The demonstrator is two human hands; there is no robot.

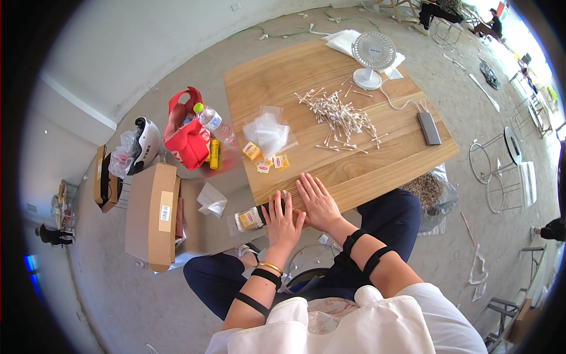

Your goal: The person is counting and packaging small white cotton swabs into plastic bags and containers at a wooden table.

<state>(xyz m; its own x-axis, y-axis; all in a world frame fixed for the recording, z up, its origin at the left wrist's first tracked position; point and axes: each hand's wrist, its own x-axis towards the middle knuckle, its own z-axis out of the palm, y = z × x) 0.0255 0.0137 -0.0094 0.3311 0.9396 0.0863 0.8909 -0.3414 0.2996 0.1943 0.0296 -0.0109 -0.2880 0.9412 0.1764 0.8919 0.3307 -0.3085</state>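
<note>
My left hand [283,219] lies with spread fingers over one end of a clear packet of cotton swabs [247,219] with a yellow and red label. The packet sticks out past the near left corner of the wooden table [377,171]. My right hand [318,200] rests flat beside it on the table's front edge, fingers apart, holding nothing. Farther back on the table a loose pile of cotton swabs [342,115] is spread out. Empty clear plastic bags [268,133] and small yellow labels [265,162] lie to its left.
A white desk fan [372,56] and a grey power bank [428,128] joined by a cable sit at the table's far right. On the floor to the left are a red bag [188,138], a water bottle [212,121], a helmet [144,141] and a cardboard box [150,215]. Wire stools [501,159] stand on the right.
</note>
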